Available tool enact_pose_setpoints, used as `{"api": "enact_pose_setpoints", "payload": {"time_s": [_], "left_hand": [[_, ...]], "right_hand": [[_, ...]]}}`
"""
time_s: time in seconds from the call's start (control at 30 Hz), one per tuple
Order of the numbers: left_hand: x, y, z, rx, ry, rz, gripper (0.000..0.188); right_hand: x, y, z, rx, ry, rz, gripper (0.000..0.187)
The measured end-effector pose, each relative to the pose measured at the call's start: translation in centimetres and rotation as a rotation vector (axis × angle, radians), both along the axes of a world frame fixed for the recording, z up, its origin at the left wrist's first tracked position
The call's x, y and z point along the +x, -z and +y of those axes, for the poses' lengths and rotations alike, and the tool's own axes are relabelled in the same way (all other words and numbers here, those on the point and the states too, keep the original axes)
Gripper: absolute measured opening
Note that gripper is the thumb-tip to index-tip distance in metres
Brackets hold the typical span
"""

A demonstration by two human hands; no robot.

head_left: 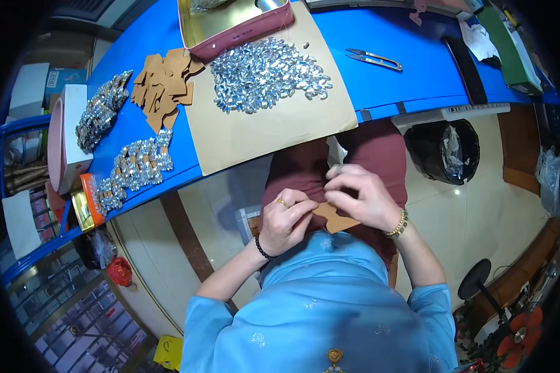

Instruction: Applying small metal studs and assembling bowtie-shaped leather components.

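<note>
Over my lap, my left hand (287,217) is closed, its thumb and forefinger pinching the left edge of a small tan leather-like piece (335,222) with a notched outline. My right hand (366,198) is just to the right, fingers curled in and fingertips above the piece; whatever they hold is too small to make out. On the table's front part, a heap of silvery rhinestones (255,74) lies on a beige board (230,146). Left of it is a pile of similar tan cut pieces (162,87). Stone-covered pieces (140,165) lie nearer the edge.
A pink tin (239,32) stands behind the stones. Thread snips (374,59) and a dark phone-like slab (465,69) lie right on the blue table (410,78). Another stone-covered bunch (102,112) sits far left. A black-lined bin (445,152) stands below.
</note>
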State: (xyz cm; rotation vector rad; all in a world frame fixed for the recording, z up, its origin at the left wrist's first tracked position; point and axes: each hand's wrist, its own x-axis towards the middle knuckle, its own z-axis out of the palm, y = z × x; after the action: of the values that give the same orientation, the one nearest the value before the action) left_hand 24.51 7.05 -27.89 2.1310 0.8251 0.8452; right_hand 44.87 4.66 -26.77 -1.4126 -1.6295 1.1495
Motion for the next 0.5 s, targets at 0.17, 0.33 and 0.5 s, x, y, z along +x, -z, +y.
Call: {"api": "enact_pose_setpoints", "payload": {"time_s": [0.17, 0.33, 0.5], "left_hand": [[0.0, -0.1, -0.6, -0.074, 0.039, -0.018, 0.021], [0.5, -0.6, -0.6, -0.415, 0.171, -0.043, 0.018], [-1.5, -0.8, 1.3, -1.048, 0.06, -0.235, 0.012]], "right_hand": [[-2.2, 2.1, -0.7, -0.188, 0.039, 0.282, 0.012], [-0.7, 2.8, 0.5, -0.313, 0.534, 0.793, 0.011], [8.2, 1.8, -2.4, -0.226, 0.664, 1.501, 0.01]]}}
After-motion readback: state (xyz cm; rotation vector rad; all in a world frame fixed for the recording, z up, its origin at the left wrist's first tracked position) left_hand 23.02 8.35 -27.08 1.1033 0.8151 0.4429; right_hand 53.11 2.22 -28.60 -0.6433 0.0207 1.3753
